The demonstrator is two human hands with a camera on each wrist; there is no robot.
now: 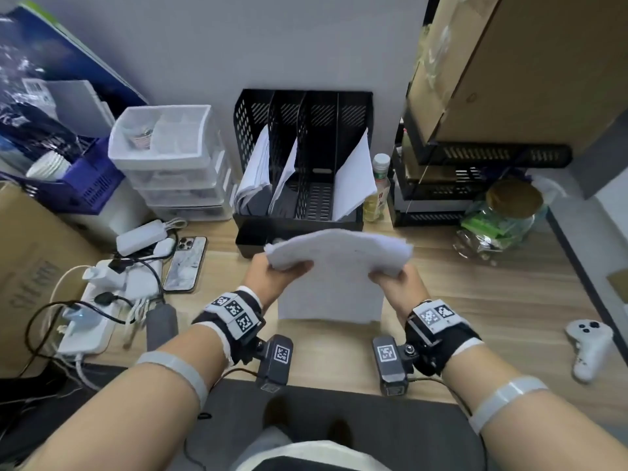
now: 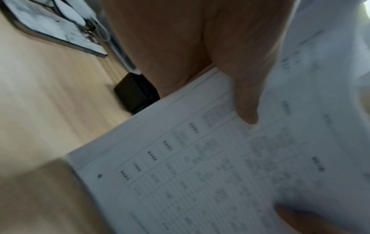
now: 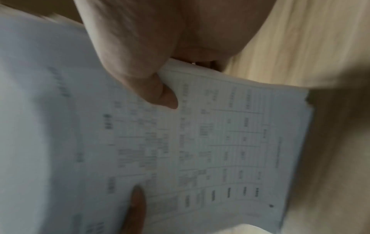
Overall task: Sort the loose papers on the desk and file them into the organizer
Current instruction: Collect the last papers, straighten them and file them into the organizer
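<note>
I hold a stack of white printed papers [image 1: 334, 266] upright over the wooden desk [image 1: 475, 283], its top curling away from me. My left hand [image 1: 275, 271] grips its left edge and my right hand [image 1: 390, 283] grips its right edge. In the left wrist view the thumb [image 2: 244, 95] presses on the printed table of the papers [image 2: 200, 166]. The right wrist view shows the thumb [image 3: 152, 88] pinching the papers [image 3: 210, 142]. Behind stands the black organizer [image 1: 302, 158] with sheets in its two left slots and its far right slot.
White plastic drawers [image 1: 170, 158] stand left of the organizer, a bottle [image 1: 377, 188] and black stacked trays [image 1: 458, 185] to its right. A phone [image 1: 185, 265], chargers and a power strip [image 1: 91, 321] lie at left. A white controller [image 1: 589, 348] lies at right.
</note>
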